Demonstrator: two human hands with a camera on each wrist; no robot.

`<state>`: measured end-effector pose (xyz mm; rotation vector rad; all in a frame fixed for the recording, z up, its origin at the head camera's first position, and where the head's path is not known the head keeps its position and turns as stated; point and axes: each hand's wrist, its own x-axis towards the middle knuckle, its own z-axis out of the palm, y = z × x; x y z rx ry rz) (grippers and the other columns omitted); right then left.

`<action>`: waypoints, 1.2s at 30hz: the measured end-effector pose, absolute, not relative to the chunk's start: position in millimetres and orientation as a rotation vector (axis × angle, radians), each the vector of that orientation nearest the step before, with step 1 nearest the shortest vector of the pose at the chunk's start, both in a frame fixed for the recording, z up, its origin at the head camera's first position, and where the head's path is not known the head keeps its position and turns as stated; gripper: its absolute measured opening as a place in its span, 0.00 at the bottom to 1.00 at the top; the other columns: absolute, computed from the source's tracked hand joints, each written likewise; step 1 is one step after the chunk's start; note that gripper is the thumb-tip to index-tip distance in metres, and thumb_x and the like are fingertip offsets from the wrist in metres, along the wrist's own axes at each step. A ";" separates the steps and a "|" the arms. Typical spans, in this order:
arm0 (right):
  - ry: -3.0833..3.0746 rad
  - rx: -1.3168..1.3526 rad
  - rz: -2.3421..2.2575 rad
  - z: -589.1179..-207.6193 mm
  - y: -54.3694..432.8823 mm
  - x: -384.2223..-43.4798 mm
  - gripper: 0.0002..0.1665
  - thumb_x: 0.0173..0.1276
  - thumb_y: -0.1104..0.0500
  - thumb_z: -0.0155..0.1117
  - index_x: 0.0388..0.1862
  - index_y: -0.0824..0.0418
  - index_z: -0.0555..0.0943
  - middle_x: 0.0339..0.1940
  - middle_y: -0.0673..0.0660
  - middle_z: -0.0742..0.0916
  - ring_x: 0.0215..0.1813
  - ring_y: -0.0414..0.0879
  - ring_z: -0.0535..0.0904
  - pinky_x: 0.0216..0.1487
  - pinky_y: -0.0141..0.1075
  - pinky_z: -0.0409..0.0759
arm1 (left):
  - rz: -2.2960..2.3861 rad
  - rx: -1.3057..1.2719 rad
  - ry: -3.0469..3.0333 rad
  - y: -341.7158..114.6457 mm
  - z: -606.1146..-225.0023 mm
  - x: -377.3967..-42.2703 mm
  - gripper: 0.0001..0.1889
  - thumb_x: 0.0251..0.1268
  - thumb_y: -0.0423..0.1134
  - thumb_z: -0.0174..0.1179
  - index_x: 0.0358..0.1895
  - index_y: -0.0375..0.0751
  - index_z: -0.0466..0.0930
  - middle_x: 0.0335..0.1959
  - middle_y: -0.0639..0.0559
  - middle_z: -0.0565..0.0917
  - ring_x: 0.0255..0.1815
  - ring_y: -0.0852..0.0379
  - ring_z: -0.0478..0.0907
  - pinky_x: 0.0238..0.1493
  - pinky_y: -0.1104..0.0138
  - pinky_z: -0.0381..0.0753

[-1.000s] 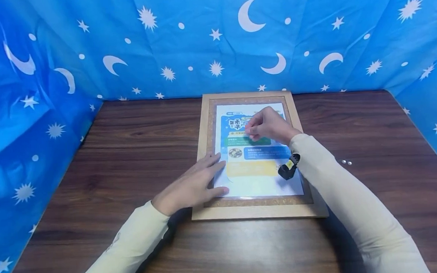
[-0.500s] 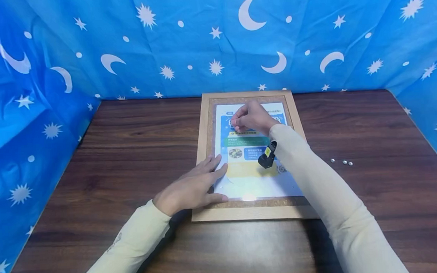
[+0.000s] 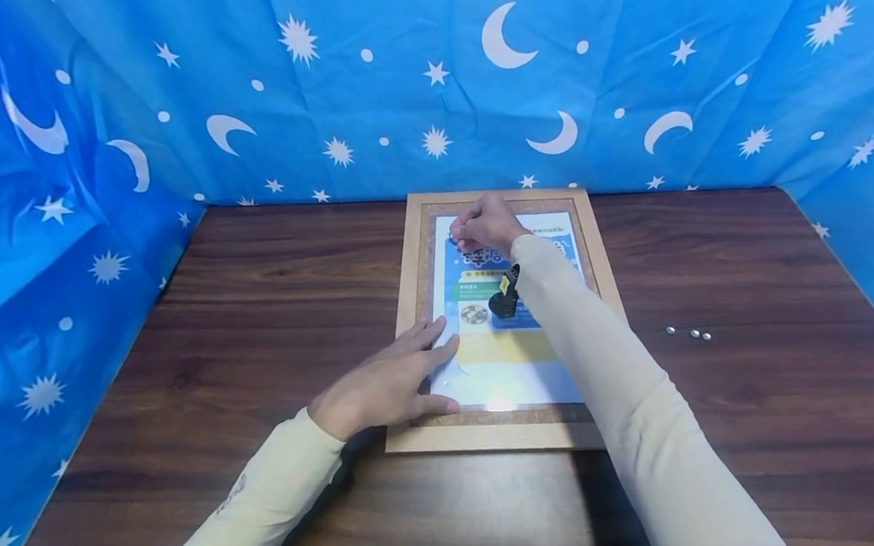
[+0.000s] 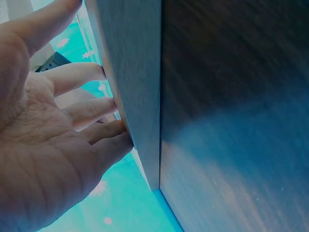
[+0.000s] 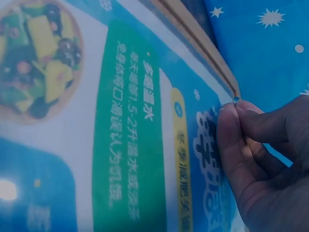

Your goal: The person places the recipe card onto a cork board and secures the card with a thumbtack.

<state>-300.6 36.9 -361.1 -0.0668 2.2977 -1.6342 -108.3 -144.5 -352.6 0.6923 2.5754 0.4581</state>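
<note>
A poster (image 3: 511,377) with blue, green and yellow panels lies on a wood-framed cork board (image 3: 492,442). My left hand (image 3: 384,385) rests on the poster's left side with its fingers spread; in the left wrist view these fingers reach over the frame's edge (image 4: 130,72). Near the poster's far left corner, my right hand (image 3: 488,222) pinches a small shiny thumbtack (image 5: 236,100) between thumb and forefinger. The right wrist view shows the tack's head just beyond the fingertips. Whether its point touches the poster is hidden.
Three silver thumbtacks (image 3: 695,333) lie on the dark wooden table (image 3: 288,299) to the right of the board. A blue cloth (image 3: 410,82) with white moons and stars hangs behind the table and along both sides.
My right hand has moved left and away from me over the poster, to its far left corner, still pinching the thumbtack. My left hand has stayed in place.
</note>
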 end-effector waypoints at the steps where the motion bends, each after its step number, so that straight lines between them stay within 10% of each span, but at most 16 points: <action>1: 2.296 -0.058 -1.642 -362.2 35.8 -301.6 0.08 0.72 0.69 0.64 0.46 0.72 0.86 0.40 0.65 0.88 0.34 0.47 0.86 0.44 0.36 0.87 | 0.464 0.691 2.573 -144.6 -352.8 -108.1 0.45 0.65 0.57 0.67 0.80 0.46 0.57 0.84 0.46 0.45 0.83 0.47 0.36 0.79 0.50 0.48; 36: 2.325 0.018 -1.574 -362.4 23.7 -316.9 0.08 0.69 0.66 0.65 0.41 0.71 0.86 0.38 0.63 0.89 0.34 0.49 0.85 0.39 0.36 0.87 | 0.470 0.705 2.581 -143.4 -352.9 -107.5 0.44 0.66 0.57 0.66 0.80 0.45 0.58 0.83 0.44 0.45 0.83 0.46 0.36 0.79 0.49 0.47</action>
